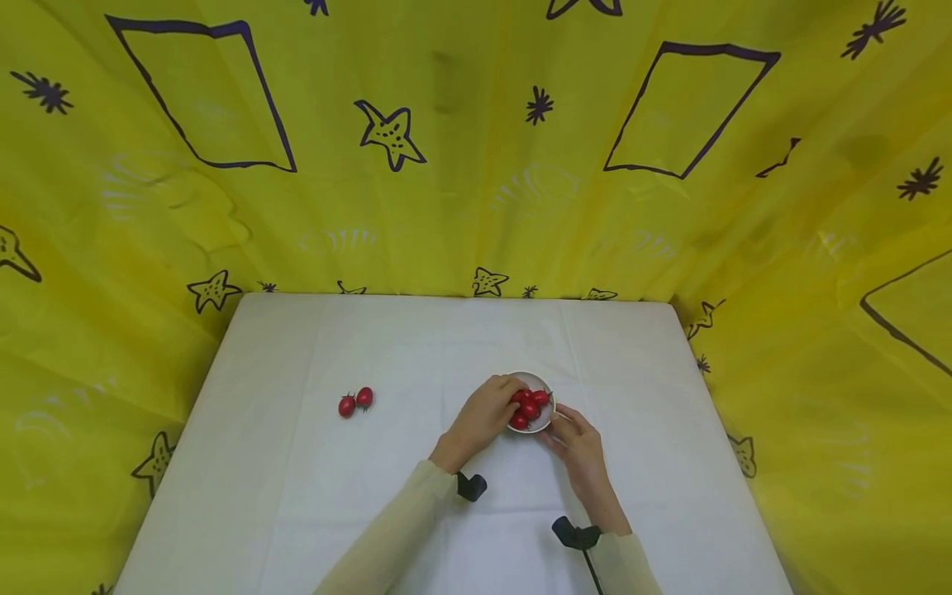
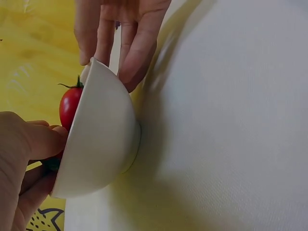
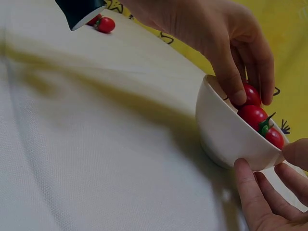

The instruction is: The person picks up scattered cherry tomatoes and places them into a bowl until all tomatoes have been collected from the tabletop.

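Observation:
A small white bowl (image 2: pixel 103 134) stands on the table, holding several red cherry tomatoes (image 1: pixel 530 409) with green stems. My left hand (image 1: pixel 485 413) reaches over the bowl's left side, and its thumb and fingers pinch one cherry tomato (image 3: pixel 252 94) among the others inside. On the opposite side, my right hand (image 1: pixel 583 453) grips the bowl, thumb at the rim and fingers against the outer wall. The left hand's fingers partly hide the tomatoes beneath them. Farther left, two more cherry tomatoes (image 1: pixel 355 402) lie side by side on the table.
A white cloth covers the table (image 1: pixel 320 496). Yellow curtains (image 1: pixel 446 207) with dark star drawings hang behind it and at both sides. Each wrist carries a black camera mount (image 1: pixel 576 534), and a cable runs from the right one.

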### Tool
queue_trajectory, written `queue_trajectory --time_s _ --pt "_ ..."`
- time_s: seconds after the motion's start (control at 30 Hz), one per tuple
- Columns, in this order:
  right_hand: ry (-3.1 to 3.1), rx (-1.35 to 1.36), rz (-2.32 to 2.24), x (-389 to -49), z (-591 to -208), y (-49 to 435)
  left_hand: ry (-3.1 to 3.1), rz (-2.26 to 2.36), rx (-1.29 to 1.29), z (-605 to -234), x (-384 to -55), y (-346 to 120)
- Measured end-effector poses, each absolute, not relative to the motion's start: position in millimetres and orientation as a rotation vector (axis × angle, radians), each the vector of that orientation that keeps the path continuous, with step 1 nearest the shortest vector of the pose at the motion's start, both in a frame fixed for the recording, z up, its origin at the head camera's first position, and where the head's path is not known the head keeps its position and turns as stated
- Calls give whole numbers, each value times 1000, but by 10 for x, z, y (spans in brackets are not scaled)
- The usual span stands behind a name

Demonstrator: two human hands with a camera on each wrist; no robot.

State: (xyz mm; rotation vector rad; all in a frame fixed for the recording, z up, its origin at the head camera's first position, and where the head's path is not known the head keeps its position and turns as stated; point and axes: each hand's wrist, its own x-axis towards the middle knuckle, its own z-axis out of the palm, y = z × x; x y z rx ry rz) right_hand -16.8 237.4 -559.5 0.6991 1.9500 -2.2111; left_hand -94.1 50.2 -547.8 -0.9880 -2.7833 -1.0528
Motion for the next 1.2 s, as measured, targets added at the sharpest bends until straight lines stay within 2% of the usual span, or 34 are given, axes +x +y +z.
queue_trajectory --time_s 0.37,1.2 --pt "1938 705 -2210 -180 -5581 2361 -2809 -854 -1069 -5490 -975 512" --pt "1949 714 -2199 -172 -5568 2356 -2729 -790 -1086 -5377 -999 328"
